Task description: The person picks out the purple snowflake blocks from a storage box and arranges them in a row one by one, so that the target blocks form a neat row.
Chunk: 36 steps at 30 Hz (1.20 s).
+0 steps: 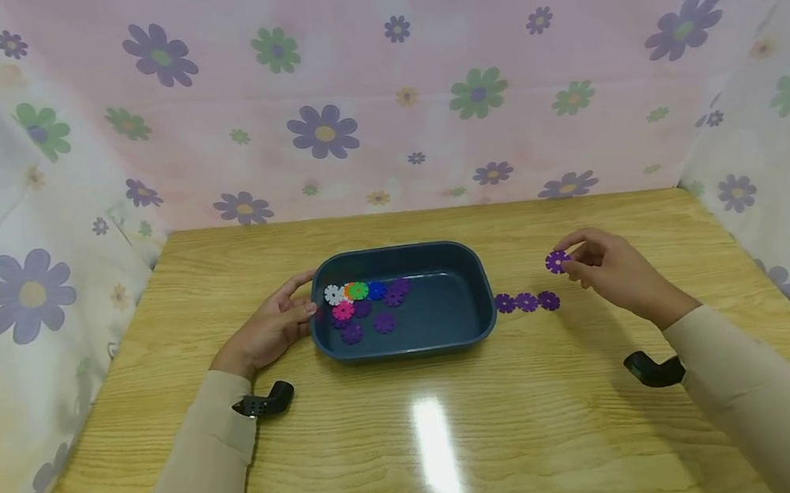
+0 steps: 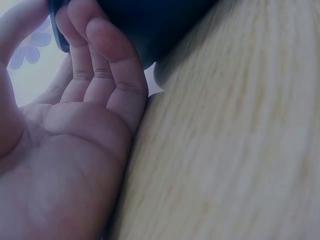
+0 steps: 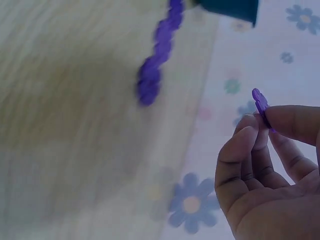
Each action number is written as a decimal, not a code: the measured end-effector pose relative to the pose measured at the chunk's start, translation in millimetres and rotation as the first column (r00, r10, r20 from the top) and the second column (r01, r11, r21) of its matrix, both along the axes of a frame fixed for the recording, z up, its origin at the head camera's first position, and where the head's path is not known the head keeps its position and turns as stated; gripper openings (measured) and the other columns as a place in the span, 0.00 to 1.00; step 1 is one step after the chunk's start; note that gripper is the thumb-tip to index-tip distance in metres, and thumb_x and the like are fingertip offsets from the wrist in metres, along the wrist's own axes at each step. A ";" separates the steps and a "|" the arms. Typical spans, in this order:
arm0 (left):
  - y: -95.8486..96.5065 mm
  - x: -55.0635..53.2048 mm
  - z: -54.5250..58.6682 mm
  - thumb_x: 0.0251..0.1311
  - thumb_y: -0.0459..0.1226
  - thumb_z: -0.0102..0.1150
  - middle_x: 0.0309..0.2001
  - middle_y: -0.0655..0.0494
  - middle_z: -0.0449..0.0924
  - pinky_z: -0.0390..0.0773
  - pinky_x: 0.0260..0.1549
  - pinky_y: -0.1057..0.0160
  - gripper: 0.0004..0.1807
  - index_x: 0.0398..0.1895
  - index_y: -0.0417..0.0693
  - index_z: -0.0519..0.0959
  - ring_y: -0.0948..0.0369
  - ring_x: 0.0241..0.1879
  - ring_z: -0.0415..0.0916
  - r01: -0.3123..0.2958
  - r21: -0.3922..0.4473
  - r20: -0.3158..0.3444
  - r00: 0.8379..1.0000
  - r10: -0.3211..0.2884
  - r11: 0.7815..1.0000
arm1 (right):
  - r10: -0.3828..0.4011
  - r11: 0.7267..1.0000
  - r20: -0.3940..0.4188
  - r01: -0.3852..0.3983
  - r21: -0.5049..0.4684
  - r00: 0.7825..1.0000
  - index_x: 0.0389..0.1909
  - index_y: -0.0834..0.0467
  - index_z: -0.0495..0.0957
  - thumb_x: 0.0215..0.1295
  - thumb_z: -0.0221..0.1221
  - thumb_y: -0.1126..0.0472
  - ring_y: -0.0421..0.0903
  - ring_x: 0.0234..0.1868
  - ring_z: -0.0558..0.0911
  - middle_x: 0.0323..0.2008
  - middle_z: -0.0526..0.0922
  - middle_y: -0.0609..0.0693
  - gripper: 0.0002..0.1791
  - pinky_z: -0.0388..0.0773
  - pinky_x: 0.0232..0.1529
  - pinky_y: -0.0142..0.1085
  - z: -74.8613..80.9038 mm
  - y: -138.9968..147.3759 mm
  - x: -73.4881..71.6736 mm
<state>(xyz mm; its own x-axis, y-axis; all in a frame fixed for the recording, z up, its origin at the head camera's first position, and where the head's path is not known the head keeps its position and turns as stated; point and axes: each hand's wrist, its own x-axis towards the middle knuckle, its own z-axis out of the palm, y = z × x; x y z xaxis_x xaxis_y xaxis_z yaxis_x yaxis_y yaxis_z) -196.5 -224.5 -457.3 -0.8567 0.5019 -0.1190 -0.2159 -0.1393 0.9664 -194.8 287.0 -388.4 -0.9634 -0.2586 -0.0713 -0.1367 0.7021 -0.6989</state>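
At the left end of a dark blue plastic tray (image 1: 405,351), my left hand (image 1: 270,327) holds the wall, thumb at the rim and fingers against the outside. In the left wrist view the curled fingers (image 2: 117,42) lie against the tray (image 2: 150,25). My right hand (image 1: 600,266) pinches a purple snowflake disc (image 1: 558,262) between thumb and fingers, above the table. The right wrist view shows this disc (image 3: 260,106) edge-on at the fingertips. Below it, a row of 3 purple snowflake discs (image 1: 526,302) lies on the table, reaching the tray's right side.
Several snowflake discs lie in the tray's left half: white (image 1: 333,294), green (image 1: 358,290), blue (image 1: 376,290), pink (image 1: 343,310) and purple (image 1: 384,323). The wooden table (image 1: 356,441) meets a flowered cloth (image 1: 385,144) at the back and sides.
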 end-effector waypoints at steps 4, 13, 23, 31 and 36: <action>-0.4 -0.5 0.1 0.75 0.32 0.49 0.58 0.50 0.76 0.82 0.49 0.64 0.34 0.79 0.52 0.51 0.62 0.49 0.83 0.006 0.011 -0.002 1.000 -0.006 1.000 | -0.022 1.000 0.059 0.021 0.016 0.998 0.60 0.60 0.71 0.77 0.53 0.56 0.49 0.35 0.80 0.43 0.81 0.62 0.17 0.80 0.34 0.39 -14.3 20.6 0.8; -2.7 -1.3 -1.9 0.74 0.33 0.50 0.58 0.51 0.77 0.83 0.49 0.64 0.34 0.79 0.52 0.51 0.62 0.49 0.83 0.013 0.008 -0.013 1.000 -0.013 1.000 | -0.013 0.999 0.181 0.004 0.049 0.983 0.60 0.61 0.72 0.76 0.54 0.58 0.45 0.35 0.82 0.45 0.83 0.60 0.17 0.81 0.35 0.36 -39.1 37.4 -3.2; -2.7 -2.7 -4.4 0.75 0.32 0.49 0.57 0.52 0.78 0.83 0.48 0.63 0.33 0.79 0.52 0.51 0.61 0.48 0.83 0.024 0.026 -0.025 0.999 -0.024 0.999 | 0.019 0.995 0.147 -0.034 0.097 0.989 0.56 0.62 0.75 0.73 0.57 0.62 0.43 0.33 0.79 0.40 0.83 0.57 0.14 0.79 0.31 0.33 -46.2 35.2 -4.7; -3.0 -2.9 -2.9 0.75 0.32 0.49 0.57 0.51 0.78 0.83 0.48 0.63 0.33 0.79 0.52 0.51 0.62 0.48 0.83 0.024 0.025 -0.019 1.000 -0.023 0.999 | 0.017 0.991 0.154 -0.037 0.129 0.988 0.55 0.62 0.75 0.73 0.57 0.61 0.46 0.34 0.79 0.40 0.81 0.57 0.14 0.78 0.31 0.34 -45.5 31.3 -4.0; -2.9 -2.9 -3.3 0.75 0.31 0.48 0.58 0.51 0.77 0.82 0.48 0.64 0.33 0.79 0.51 0.51 0.62 0.48 0.82 0.027 0.024 -0.023 0.999 -0.027 0.999 | 0.019 0.987 0.148 -0.042 0.154 0.989 0.54 0.62 0.76 0.72 0.58 0.61 0.45 0.34 0.77 0.39 0.80 0.56 0.13 0.77 0.30 0.34 -44.1 30.1 -4.7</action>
<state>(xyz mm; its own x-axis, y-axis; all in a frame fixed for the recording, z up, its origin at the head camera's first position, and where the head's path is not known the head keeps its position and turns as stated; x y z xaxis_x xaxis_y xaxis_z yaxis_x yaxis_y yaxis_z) -199.4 -227.3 -460.6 -0.8451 0.5273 -0.0875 -0.1983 -0.1572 0.9674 -199.5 317.1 -432.4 -0.9316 -0.2623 -0.2518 -0.0647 0.8010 -0.5951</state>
